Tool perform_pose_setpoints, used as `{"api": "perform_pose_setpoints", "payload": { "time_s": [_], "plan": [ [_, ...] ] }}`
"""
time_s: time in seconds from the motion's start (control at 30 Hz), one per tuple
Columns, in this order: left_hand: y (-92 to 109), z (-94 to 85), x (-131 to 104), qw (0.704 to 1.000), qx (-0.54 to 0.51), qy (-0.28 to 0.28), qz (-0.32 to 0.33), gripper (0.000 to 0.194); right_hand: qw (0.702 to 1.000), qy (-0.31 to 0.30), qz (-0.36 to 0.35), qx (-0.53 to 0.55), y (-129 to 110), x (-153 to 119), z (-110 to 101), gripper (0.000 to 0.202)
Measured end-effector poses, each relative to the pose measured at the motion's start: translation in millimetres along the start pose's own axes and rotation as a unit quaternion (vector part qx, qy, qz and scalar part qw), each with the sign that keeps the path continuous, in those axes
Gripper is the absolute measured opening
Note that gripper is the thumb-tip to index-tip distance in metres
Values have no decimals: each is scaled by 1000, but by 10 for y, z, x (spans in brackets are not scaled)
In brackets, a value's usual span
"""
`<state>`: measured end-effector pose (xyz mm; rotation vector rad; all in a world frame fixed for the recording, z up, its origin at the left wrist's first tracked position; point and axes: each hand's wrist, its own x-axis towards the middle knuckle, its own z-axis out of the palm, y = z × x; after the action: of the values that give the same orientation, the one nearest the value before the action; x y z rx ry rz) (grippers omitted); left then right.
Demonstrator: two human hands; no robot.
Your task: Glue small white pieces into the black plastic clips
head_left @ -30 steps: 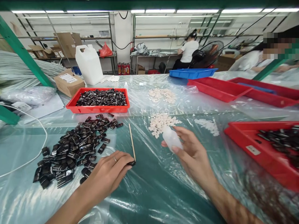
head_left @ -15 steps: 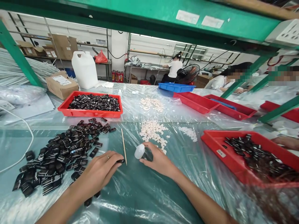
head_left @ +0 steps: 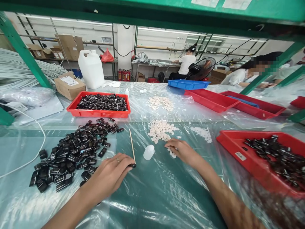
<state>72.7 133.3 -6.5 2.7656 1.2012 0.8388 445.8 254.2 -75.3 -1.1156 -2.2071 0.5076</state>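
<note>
My left hand [head_left: 113, 173] is closed on a small black piece [head_left: 132, 165], beside the lower end of a thin wooden stick [head_left: 132, 144]. A small translucent white bottle [head_left: 149, 152] stands on the plastic sheet between my hands. My right hand [head_left: 182, 151] has its fingers pressed together at the near edge of a pile of small cream-white pieces [head_left: 160, 129]; whether a piece is between the fingertips is hidden. Many black pieces [head_left: 69, 152] lie heaped to the left of my left hand.
A red tray [head_left: 97, 113] of black pieces is behind the heap, and another red tray [head_left: 228, 144] is at the right. Farther back are a white jug [head_left: 91, 70], a cardboard box [head_left: 69, 86] and a blue tray [head_left: 188, 84]. Green shelf bars cross overhead.
My right hand has let go of the white bottle and moved right to the cream-white pieces. The bottle now stands alone. The view has shifted, and my left hand keeps the black piece.
</note>
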Motion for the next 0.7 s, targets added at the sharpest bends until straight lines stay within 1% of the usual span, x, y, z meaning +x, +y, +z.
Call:
{"api": "perform_pose_setpoints", "payload": {
  "time_s": [0.07,0.13,0.2,0.3,0.4,0.47,0.53,0.6,0.7],
  "plan": [
    [31,-19,17,1000,-9,-3,-3,17,1000,8,7,4,-23,16,-30,34],
    [55,-28,27,1000,-27,-7,-7,15,1000,18,11,12,-115,27,-88,35],
    [76,-30,27,999,-48,-16,-15,15,999,25,11,25,-299,19,-149,34],
    [128,-27,16,996,-73,-36,-31,15,995,12,6,95,-719,-53,-171,29],
    [211,-22,9,994,-85,-64,-37,15,972,-27,-19,233,-1150,-179,-38,22],
    [264,-8,6,993,-79,-87,-25,13,957,-38,-33,285,-1346,-261,117,18],
    [299,18,-2,992,-74,-96,-16,9,946,-43,-22,319,-1449,-323,272,16],
    [315,46,-17,991,-85,-104,-18,9,930,-50,4,365,-1481,-363,382,15],
    [321,74,-48,989,-98,-111,-10,9,902,-56,45,426,-1477,-394,443,10]
  ]
}}
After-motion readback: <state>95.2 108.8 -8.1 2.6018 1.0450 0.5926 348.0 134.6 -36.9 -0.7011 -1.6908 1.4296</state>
